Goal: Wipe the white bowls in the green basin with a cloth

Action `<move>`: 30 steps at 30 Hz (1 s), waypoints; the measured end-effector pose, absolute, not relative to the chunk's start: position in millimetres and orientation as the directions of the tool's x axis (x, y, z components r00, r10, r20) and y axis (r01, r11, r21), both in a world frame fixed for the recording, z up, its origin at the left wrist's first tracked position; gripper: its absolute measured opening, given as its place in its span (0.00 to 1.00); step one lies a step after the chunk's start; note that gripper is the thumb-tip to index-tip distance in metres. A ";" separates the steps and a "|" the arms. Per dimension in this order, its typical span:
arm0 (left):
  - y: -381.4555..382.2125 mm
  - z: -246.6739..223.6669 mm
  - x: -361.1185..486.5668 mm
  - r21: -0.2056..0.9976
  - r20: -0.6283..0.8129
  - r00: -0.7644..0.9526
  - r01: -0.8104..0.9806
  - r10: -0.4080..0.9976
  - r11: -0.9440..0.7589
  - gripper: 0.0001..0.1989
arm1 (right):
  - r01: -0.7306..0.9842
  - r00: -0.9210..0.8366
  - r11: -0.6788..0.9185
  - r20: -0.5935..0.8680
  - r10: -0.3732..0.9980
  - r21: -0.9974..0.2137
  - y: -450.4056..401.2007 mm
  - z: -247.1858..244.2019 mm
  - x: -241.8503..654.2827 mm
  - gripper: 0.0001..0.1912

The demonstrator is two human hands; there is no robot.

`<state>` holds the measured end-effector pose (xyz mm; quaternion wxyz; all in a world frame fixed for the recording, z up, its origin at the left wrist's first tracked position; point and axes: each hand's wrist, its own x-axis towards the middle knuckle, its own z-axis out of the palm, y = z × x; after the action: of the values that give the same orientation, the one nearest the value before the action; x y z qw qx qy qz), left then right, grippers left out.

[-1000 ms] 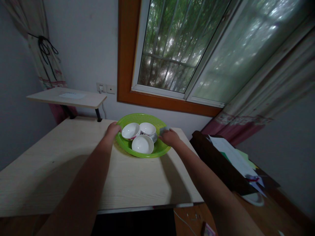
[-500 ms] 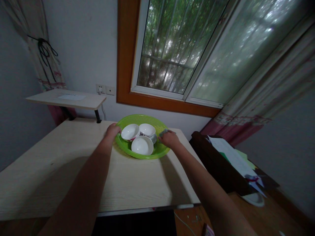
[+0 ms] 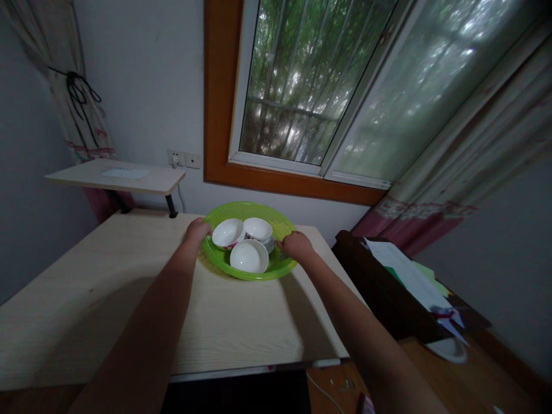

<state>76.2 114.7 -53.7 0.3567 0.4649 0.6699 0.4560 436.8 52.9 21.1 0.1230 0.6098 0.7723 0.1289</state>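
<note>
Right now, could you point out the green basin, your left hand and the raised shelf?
Green basin [image 3: 248, 209]: head view, bare inner wall at the far side.
Left hand [image 3: 198, 229]: head view, back of the hand.
Raised shelf [image 3: 81, 172]: head view, bare top left of the paper [image 3: 126, 173].

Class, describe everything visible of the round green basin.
The round, bright green, plastic-looking basin is wide and glossy, with a thin rim and sloping sides. It is open side up near the far edge of the pale wooden table. The left hand and right hand hold opposite sides of its rim. White bowls lie inside; its underside is hidden.
</note>
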 end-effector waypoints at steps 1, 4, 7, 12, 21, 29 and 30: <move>114.0 -53.1 76.5 0.947 -0.061 -0.312 0.283 0.948 0.154 0.20 | 0.912 -0.223 0.222 -0.038 0.974 0.344 52.2 21.0 436.7 0.35; 110.8 -50.4 77.7 0.953 -0.073 -0.316 0.258 0.946 0.160 0.20 | 0.919 -0.216 0.218 -0.042 0.976 0.327 50.2 19.5 438.0 0.32; 106.7 -46.7 79.5 0.957 -0.069 -0.324 0.245 0.944 0.155 0.19 | 0.924 -0.250 0.241 -0.009 0.968 0.296 49.2 16.6 441.1 0.28; 103.6 -41.7 81.1 0.958 -0.096 -0.315 0.227 0.944 0.174 0.20 | 0.929 -0.245 0.239 -0.013 0.969 0.282 51.3 16.4 440.4 0.26; 107.9 -45.8 79.1 0.950 -0.091 -0.314 0.258 0.945 0.178 0.22 | 0.933 -0.204 0.218 -0.076 0.976 0.288 56.0 13.3 439.1 0.26; 107.9 -44.4 80.1 0.948 -0.105 -0.319 0.253 0.942 0.191 0.21 | 0.934 -0.217 0.215 -0.025 0.976 0.284 55.9 11.5 441.5 0.24; 107.9 -44.2 80.2 0.948 -0.105 -0.319 0.254 0.942 0.192 0.21 | 0.932 -0.210 0.217 -0.054 0.976 0.292 56.5 12.5 440.0 0.25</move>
<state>80.2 107.9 -44.2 0.3785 0.4444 0.6728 0.4545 440.0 56.5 12.5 0.1136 0.6181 0.7716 0.0980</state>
